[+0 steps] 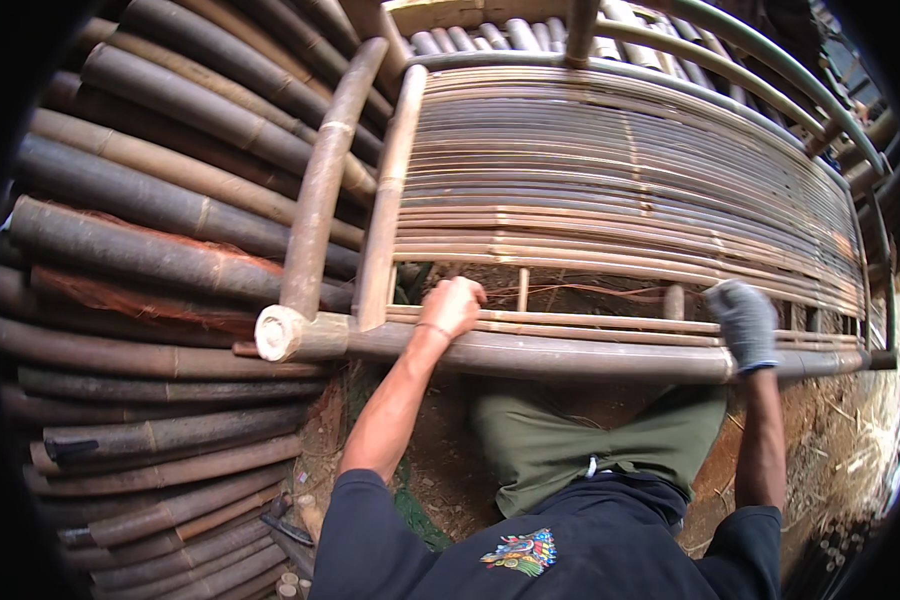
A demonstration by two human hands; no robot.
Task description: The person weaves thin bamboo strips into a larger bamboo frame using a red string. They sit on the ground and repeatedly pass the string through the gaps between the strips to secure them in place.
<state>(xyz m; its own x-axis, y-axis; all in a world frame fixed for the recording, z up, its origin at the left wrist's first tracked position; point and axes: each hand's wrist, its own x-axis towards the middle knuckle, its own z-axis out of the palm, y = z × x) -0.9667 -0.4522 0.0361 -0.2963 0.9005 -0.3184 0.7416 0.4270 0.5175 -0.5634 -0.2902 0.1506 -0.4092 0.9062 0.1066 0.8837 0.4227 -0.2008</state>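
- left fingers point(465, 291): bare, curled in at the front slats point(580, 319); whether gripping one, cannot tell.
- right fingers point(727, 298): grey glove point(750, 325), bent, near the right end of the same slats; open or closed, cannot tell.
- frame point(590, 354): bamboo, before the person; front slats run along its near rail, gap between them and the panel point(560, 251).
- poles point(100, 345): stacked left.
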